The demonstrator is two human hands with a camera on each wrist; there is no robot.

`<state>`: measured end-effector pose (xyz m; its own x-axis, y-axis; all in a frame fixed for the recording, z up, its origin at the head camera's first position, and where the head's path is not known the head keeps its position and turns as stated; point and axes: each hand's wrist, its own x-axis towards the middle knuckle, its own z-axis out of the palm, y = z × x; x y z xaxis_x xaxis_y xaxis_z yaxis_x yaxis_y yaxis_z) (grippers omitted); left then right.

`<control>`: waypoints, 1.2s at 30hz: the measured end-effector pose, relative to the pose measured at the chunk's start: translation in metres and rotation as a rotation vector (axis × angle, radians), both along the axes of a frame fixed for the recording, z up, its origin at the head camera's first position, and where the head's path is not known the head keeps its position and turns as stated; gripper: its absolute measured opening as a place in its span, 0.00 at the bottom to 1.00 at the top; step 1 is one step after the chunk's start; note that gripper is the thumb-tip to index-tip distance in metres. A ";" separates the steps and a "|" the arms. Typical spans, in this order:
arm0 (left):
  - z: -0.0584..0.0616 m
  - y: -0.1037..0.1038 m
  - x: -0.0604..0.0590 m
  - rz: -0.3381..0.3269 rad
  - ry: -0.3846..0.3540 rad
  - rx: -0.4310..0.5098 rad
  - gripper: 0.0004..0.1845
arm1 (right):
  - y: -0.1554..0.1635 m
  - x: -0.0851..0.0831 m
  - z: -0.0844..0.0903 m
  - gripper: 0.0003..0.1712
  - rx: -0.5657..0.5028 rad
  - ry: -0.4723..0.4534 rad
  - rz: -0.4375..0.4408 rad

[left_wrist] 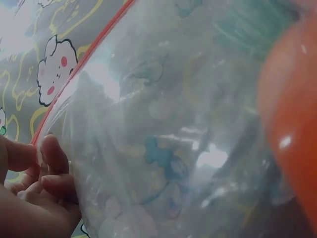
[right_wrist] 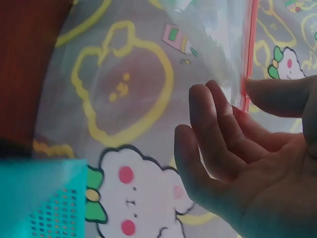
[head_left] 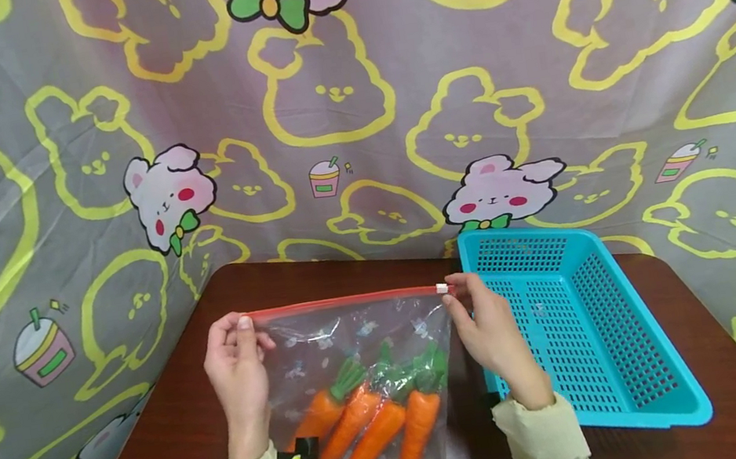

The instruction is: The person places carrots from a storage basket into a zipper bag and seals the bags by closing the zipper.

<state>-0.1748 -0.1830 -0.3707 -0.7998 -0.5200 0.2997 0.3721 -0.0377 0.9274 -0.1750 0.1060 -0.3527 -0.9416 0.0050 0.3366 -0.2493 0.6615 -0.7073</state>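
A clear zip bag (head_left: 293, 395) with a red top strip hangs upright between both hands in the head view. Inside it lie several orange carrots (head_left: 372, 451) with green tops. My left hand (head_left: 239, 368) pinches the bag's top left corner between thumb and fingers. At the top right corner, my right hand (head_left: 490, 326) pinches the strip beside the white slider (head_left: 442, 288). One carrot (left_wrist: 294, 114) shows close up through the plastic in the left wrist view. In the right wrist view the thumb and index finger hold the strip's end, the other fingers loosely bent.
A blue plastic basket (head_left: 640, 331) with slotted walls stands on the brown table (head_left: 157, 443), right of my right hand. Patterned grey cloth (head_left: 358, 159) with bears and rabbits hangs behind the table and on both sides. A small black device (head_left: 295, 458) sits at my left wrist.
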 end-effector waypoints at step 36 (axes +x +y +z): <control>-0.012 -0.023 -0.014 0.027 -0.210 -0.158 0.15 | -0.057 -0.006 -0.071 0.14 -0.743 -0.314 -0.025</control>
<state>-0.1885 -0.2058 -0.3830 -0.8397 -0.5017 0.2080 0.1701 0.1207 0.9780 -0.1812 0.0488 -0.4238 -0.9884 0.1457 -0.0437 0.0432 -0.0065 -0.9990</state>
